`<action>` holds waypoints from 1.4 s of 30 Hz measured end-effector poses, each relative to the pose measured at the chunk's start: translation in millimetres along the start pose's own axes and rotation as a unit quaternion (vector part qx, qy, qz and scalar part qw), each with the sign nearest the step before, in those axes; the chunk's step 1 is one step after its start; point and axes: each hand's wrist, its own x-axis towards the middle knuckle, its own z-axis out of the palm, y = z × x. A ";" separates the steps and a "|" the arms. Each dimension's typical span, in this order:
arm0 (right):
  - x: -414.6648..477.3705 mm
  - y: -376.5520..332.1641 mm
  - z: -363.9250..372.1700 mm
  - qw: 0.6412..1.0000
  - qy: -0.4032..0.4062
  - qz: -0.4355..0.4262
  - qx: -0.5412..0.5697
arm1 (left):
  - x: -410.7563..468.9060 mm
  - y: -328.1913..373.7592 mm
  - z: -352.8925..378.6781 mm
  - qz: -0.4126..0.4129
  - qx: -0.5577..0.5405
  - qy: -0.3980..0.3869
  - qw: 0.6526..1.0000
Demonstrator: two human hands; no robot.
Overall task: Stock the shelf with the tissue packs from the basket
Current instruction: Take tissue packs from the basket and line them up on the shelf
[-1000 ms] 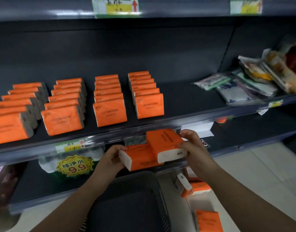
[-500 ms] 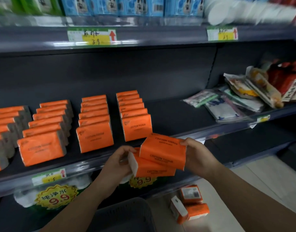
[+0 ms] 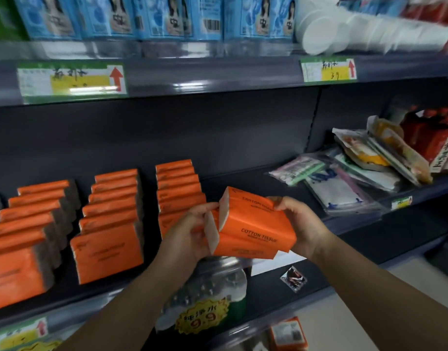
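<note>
While we hold two orange tissue packs [image 3: 253,224] stacked in front of the shelf [image 3: 245,181], our left hand [image 3: 187,236] curls its fingers round their white left ends and our right hand [image 3: 301,224] clamps the right ends, fingers curled over the top corner. Bare shelf lies open behind the packs, between the rows of orange packs [image 3: 109,224] and the plastic bags [image 3: 339,188]. Both packs read COTTON TISSUE, the lower one's print blurred
</note>
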 end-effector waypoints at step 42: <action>222.7 -28.0 -27.7 0.965 0.131 -0.128 -0.188 | 247.4 4.9 -6.4 -0.096 0.260 0.285 0.918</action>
